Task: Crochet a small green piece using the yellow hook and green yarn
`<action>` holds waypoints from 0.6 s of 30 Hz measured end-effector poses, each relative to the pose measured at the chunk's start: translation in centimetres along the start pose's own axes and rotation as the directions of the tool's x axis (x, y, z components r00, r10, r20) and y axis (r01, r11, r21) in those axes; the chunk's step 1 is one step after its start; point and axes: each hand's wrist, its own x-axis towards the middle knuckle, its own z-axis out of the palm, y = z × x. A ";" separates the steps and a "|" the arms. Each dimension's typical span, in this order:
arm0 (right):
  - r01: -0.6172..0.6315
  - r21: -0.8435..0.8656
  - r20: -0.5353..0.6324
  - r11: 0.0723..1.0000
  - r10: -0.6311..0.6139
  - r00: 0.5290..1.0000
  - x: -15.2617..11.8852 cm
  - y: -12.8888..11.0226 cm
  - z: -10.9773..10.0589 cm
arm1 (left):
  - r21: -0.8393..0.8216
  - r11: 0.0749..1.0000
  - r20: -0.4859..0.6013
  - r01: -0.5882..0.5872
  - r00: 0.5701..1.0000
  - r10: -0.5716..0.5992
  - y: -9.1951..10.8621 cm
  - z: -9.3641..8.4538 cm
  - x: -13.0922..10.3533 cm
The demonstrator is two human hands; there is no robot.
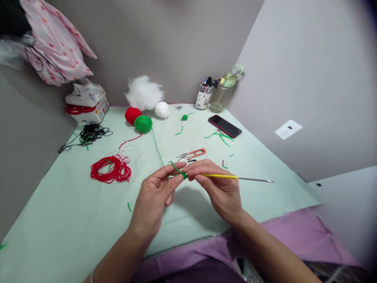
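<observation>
My left hand (159,188) pinches a small piece of green crochet work (184,175) between thumb and fingers, with green yarn looped over its index finger. In my right hand (219,188) is a crochet hook with a yellow handle (224,176); its bare metal end points right. The hook's working tip meets the green piece, mostly hidden by my fingers. A green strand (157,147) runs from the green yarn ball (143,124) down to my left hand. Just beyond my fingertips lie orange thread snips (193,153).
Red (133,115) and white yarn balls (161,110) sit by white stuffing (145,93) at the back. Loose red yarn (110,169) and black yarn (91,133) lie left. A phone (224,125), pen cup (204,96) and bottle (223,92) stand back right. Green scraps are scattered about.
</observation>
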 end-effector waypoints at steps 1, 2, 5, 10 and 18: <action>0.003 0.004 0.002 1.000 -0.003 1.000 0.0 0.0 0.0 | -0.013 1.000 -0.005 -0.004 1.000 0.004 0.0 0.0 0.0; 0.006 0.010 0.003 1.000 -0.006 1.000 0.0 0.0 0.0 | -0.034 0.999 -0.005 -0.002 1.000 0.002 0.0 0.1 0.0; -0.003 0.020 -0.003 1.000 0.003 1.000 0.0 0.2 0.0 | -0.095 0.994 0.039 0.050 0.998 -0.046 0.0 0.1 0.0; -0.056 0.022 -0.040 0.998 0.056 0.998 0.0 0.3 -0.2 | -0.148 0.986 0.076 0.080 0.995 -0.069 0.2 -0.2 0.1; 0.078 -0.266 0.030 0.961 -0.073 0.997 -0.5 0.0 -0.2 | -0.084 0.996 -0.030 -0.030 0.999 0.027 -0.4 0.4 -0.3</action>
